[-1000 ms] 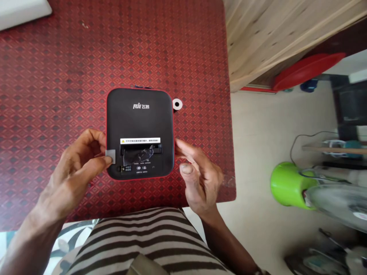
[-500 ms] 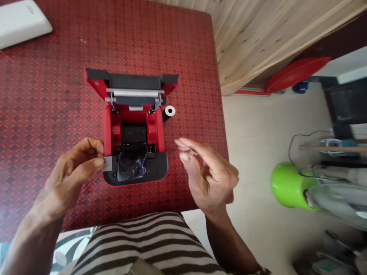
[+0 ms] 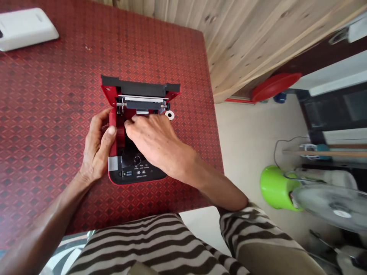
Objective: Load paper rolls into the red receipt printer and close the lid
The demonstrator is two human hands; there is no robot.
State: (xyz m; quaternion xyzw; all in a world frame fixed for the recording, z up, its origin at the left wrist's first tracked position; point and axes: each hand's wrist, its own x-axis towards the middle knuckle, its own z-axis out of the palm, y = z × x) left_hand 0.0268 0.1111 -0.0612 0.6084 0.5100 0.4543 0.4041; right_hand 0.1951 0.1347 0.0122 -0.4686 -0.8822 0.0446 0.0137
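Head cam — R hand [image 3: 153,135] now inside printer [image 3: 150,173], prev. beside it.

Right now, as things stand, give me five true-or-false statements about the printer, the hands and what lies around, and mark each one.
1. The lid of the printer is shut. False: the lid stands raised.
2. The left hand grips the printer at its left side. True.
3. The right hand reaches into the printer, its fingertips partly hidden. True.
4. The roll with the white end is left of the printer. False: the roll is at the printer's right.
5. The bucket on the floor is blue. False: the bucket is bright green.
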